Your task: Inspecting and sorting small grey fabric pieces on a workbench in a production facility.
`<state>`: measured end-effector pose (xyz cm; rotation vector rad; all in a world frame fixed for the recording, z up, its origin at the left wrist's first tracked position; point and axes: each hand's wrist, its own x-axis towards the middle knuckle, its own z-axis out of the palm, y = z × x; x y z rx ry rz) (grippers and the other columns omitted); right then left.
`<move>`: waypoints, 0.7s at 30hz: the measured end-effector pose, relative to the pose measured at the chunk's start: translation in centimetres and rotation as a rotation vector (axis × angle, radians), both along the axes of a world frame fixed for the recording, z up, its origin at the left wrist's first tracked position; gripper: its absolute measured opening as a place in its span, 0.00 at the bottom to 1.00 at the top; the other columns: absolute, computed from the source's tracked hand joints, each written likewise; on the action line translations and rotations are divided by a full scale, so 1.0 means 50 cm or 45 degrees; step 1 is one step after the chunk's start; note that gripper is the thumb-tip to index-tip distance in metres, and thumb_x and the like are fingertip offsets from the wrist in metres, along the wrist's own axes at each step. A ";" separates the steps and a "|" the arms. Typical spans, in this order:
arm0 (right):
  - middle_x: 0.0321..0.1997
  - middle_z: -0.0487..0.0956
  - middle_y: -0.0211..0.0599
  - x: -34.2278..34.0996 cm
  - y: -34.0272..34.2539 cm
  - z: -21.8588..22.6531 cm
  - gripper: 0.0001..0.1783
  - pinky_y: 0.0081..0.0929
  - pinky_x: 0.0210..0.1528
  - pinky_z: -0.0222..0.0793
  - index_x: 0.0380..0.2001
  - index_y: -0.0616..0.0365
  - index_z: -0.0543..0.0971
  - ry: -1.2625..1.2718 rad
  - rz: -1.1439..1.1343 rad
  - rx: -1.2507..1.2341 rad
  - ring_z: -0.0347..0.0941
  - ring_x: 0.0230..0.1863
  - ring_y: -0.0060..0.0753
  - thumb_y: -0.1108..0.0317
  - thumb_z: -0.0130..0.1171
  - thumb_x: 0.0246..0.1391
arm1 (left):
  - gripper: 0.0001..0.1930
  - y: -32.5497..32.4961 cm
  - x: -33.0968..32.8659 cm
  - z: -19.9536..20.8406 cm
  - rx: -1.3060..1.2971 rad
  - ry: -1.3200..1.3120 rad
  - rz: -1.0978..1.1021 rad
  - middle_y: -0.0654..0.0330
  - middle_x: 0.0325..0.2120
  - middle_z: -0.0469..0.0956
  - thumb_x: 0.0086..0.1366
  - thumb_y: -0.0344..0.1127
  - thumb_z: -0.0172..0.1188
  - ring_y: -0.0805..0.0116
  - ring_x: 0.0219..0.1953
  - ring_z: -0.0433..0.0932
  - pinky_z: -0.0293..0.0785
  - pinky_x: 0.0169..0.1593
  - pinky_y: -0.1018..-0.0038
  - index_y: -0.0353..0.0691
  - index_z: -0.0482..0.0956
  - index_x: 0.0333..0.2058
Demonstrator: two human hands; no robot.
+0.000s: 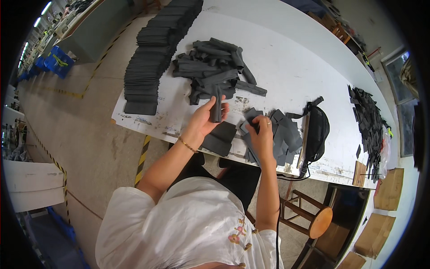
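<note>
My left hand (pixel 206 119) is closed on a narrow folded dark grey fabric piece (pixel 217 107), held upright over the front of the table. To its right, my right hand (pixel 263 134) pinches a small dark grey fabric piece (pixel 253 115) between thumb and fingers. Beneath and beside that hand lie several loose flat grey pieces (pixel 286 134), overlapping one another. A larger dark folded piece (pixel 220 138) rests at the table's front edge, below my left hand. Just beyond my left hand is a heap of rolled dark grey pieces (pixel 210 67).
Long rows of stacked dark fabric (pixel 143 71) line the left of the white table (pixel 286 58). A black waist bag (pixel 317 134) lies right of the loose pieces. Dark scraps (pixel 367 121) are piled at the far right. A wooden stool (pixel 320 223) stands below the table.
</note>
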<state>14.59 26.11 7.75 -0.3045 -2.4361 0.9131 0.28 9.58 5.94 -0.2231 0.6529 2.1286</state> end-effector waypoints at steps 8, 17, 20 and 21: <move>0.46 0.78 0.43 0.043 -0.096 0.048 0.26 0.37 0.52 0.67 0.44 0.59 0.74 -0.070 -0.191 -0.411 0.72 0.51 0.45 0.72 0.73 0.40 | 0.17 -0.006 0.005 0.015 -0.051 0.200 -0.057 0.50 0.44 0.76 0.69 0.32 0.52 0.52 0.50 0.76 0.74 0.55 0.59 0.38 0.67 0.55; 0.44 0.79 0.47 0.048 -0.066 0.014 0.18 0.27 0.49 0.67 0.26 0.62 0.71 0.143 -0.057 -0.554 0.75 0.49 0.37 0.75 0.73 0.40 | 0.17 -0.013 0.040 0.031 0.031 0.302 -0.155 0.56 0.38 0.75 0.60 0.22 0.56 0.58 0.44 0.78 0.74 0.52 0.66 0.34 0.72 0.49; 0.47 0.78 0.45 0.045 -0.083 0.033 0.17 0.26 0.51 0.65 0.26 0.62 0.71 0.129 -0.012 -0.795 0.72 0.51 0.31 0.75 0.73 0.40 | 0.19 -0.011 0.071 0.045 0.059 0.411 -0.271 0.60 0.36 0.76 0.57 0.23 0.60 0.68 0.42 0.77 0.73 0.49 0.73 0.35 0.73 0.50; 0.47 0.78 0.45 0.044 -0.086 0.030 0.17 0.26 0.51 0.65 0.26 0.62 0.71 0.130 -0.010 -0.793 0.72 0.51 0.31 0.75 0.73 0.40 | 0.21 -0.010 0.083 0.054 0.065 0.492 -0.366 0.62 0.36 0.76 0.56 0.24 0.62 0.72 0.41 0.76 0.71 0.48 0.77 0.35 0.74 0.50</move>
